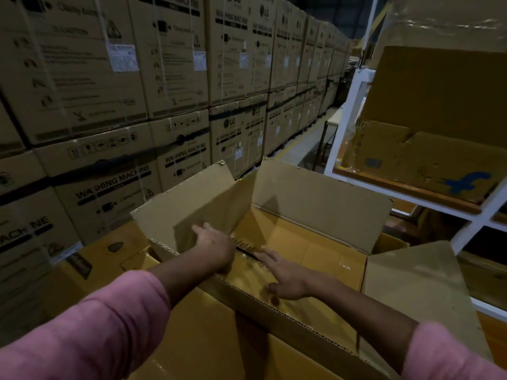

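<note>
An open brown cardboard box (315, 204) stands in front of me with its flaps up. Both my arms, in pink sleeves, reach into it. My left hand (215, 246) lies with straight fingers against the inside of the left flap (192, 204). My right hand (285, 275) is down inside the box, fingers stretched flat toward a dark seam with printed tape (244, 246) on the box floor. Neither hand holds anything. The box floor under my hands is partly in shadow.
Stacked washing-machine cartons (123, 105) form a wall at left and ahead. A white shelf rack (345, 138) at right holds cardboard boxes (428, 157). More flat cartons (104, 259) lie under and around the open box. A narrow aisle (299, 149) runs ahead.
</note>
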Demonstrator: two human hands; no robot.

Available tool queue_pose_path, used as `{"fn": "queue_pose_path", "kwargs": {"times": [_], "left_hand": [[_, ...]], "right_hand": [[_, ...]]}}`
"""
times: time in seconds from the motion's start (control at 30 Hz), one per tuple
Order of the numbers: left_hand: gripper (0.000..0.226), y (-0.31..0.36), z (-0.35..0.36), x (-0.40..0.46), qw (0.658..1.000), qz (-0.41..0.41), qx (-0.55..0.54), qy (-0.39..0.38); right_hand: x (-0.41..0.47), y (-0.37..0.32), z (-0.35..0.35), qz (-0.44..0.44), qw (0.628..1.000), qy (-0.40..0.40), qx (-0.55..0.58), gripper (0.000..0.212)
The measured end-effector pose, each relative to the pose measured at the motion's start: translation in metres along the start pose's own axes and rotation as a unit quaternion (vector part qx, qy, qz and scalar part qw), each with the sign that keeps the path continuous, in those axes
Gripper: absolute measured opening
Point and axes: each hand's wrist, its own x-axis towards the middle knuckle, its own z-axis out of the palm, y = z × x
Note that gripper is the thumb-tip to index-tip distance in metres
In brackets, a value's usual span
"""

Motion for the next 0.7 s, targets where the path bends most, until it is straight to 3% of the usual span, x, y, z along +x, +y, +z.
{"fn": "queue_pose_path", "kwargs": {"times": [0.13, 0.27, 0.4, 0.6, 0.7], "left_hand": [[0.04, -0.04, 0.025, 0.026, 0.98, -0.021, -0.166, -0.106], [0.06, -0.057, 0.043, 0.032, 0.954, -0.054, -0.245, -0.162], [0.074, -0.058, 0.062, 0.052, 0.959, -0.061, -0.231, -0.15], [0.041, -0.051, 0.056, 0.015, 0.987, -0.018, -0.156, -0.018], [0.052, -0.045, 0.056, 0.01, 0.982, 0.036, -0.185, 0.029]], "right_hand": [[-0.01, 0.016, 0.018, 0.044, 0.998, -0.037, -0.014, 0.083], [-0.018, 0.035, 0.034, 0.092, 0.995, -0.037, -0.001, 0.082], [-0.023, 0.044, 0.045, 0.142, 0.99, -0.025, 0.01, 0.08], [-0.034, 0.07, 0.055, 0.248, 0.969, 0.008, -0.004, 0.071], [-0.04, 0.08, 0.05, 0.267, 0.958, 0.103, -0.013, 0.06]]}}
